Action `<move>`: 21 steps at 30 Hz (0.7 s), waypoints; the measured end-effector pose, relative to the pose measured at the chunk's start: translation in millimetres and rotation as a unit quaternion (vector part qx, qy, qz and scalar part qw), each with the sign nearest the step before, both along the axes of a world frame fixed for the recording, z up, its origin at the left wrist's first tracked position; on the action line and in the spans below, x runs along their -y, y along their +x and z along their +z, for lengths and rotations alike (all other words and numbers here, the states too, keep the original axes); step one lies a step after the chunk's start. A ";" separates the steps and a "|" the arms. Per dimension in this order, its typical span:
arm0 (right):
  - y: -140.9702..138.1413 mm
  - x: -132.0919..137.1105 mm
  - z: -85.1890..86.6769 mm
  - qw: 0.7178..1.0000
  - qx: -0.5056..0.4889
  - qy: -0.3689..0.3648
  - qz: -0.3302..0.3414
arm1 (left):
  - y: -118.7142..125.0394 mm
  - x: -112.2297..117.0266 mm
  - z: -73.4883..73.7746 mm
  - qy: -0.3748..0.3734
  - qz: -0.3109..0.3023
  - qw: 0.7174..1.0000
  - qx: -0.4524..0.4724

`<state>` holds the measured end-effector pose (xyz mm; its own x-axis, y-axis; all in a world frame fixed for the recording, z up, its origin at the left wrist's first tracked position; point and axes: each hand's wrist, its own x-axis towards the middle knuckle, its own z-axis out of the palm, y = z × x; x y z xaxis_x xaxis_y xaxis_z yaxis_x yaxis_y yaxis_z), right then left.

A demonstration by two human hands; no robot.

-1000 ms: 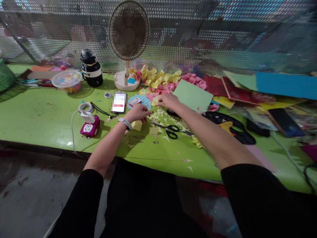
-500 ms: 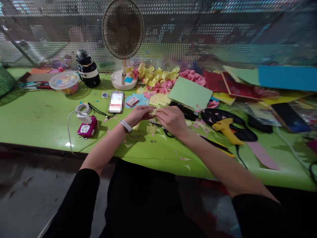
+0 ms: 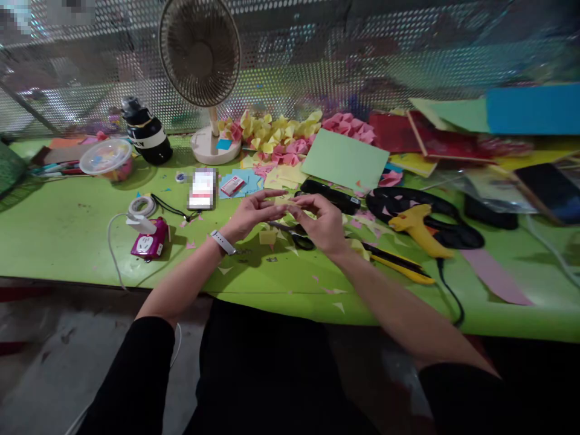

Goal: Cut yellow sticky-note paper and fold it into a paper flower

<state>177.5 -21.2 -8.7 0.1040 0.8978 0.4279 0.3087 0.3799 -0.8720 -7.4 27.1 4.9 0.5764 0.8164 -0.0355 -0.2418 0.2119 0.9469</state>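
Observation:
My left hand (image 3: 254, 212), with a white band at its wrist, meets my right hand (image 3: 321, 222) above the middle of the table. Between their fingertips is a small pale yellow piece of paper (image 3: 292, 202), partly hidden by the fingers. Both hands pinch it, the left with its index finger stretched out. Under the right hand lie scissors (image 3: 302, 240) with dark handles. A small yellow paper square (image 3: 267, 237) rests on the table below the fingers, among paper scraps. Folded yellow paper pieces (image 3: 276, 130) and pink ones (image 3: 348, 128) are heaped at the back.
Right of my hands are a yellow glue gun (image 3: 419, 226) and a black-and-yellow long tool (image 3: 401, 264). Behind stand a light green card (image 3: 345, 158), a fan (image 3: 202, 57) and a black bottle (image 3: 151, 139). At left are a purple socket block (image 3: 149, 240) and tape roll (image 3: 142, 206).
The view has shifted slightly. My hands have drawn a little apart, and the left fingers are more stretched out. The small yellow paper stays between them.

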 end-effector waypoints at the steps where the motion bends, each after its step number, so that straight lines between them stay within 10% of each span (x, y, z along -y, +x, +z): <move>1: 0.5 0.4 -0.6 1.000 -0.010 -0.009 -0.002 | -0.4 -0.1 -1.0 0.011 -0.009 1.000 -0.008; 21: 1.8 1.0 -3.1 0.999 -0.038 -0.032 0.007 | 3.0 -0.5 -8.5 -0.009 0.000 1.000 -0.005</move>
